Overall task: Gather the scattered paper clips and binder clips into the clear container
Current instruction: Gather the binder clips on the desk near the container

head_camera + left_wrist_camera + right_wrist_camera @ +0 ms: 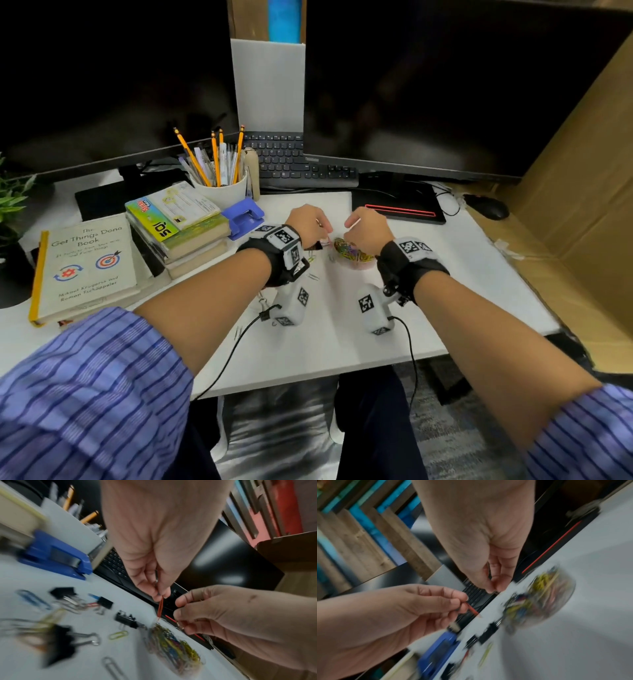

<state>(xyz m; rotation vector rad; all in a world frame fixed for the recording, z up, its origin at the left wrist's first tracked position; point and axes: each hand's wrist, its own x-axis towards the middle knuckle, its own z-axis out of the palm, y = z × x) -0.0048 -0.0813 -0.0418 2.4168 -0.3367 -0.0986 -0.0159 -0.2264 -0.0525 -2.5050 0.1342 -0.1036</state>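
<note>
Fingers [158, 593] of my left hand [154, 536] pinch the top of a red paper clip [160, 607], which hangs down just above the clear container [173, 650]. My right hand [231, 615] sits just beside it, its fingertips [181, 600] drawn together; something thin and pale seems caught between them, but the blur keeps me from saying what. The container stands on the white counter [342, 342] between my two hands, already heaped with coloured clips.

I judge I am in the dropping step: the red clip is over the container's mouth and only needs letting go. That calls for loosening the left pinch while the clip hangs inside the rim, so it does not bounce onto the counter.

Plenty is left out. To the left of the container lie several black binder clips [63, 593], one of them right against its wall, plus a yellow paper clip [118, 635], a blue paper clip [32, 599] and a silver paper clip [113, 668]. After the drop, my left hand should go for the nearest, the yellow clip or the binder clip by the wall. The blue hole punch [56, 557] stays put.
</note>
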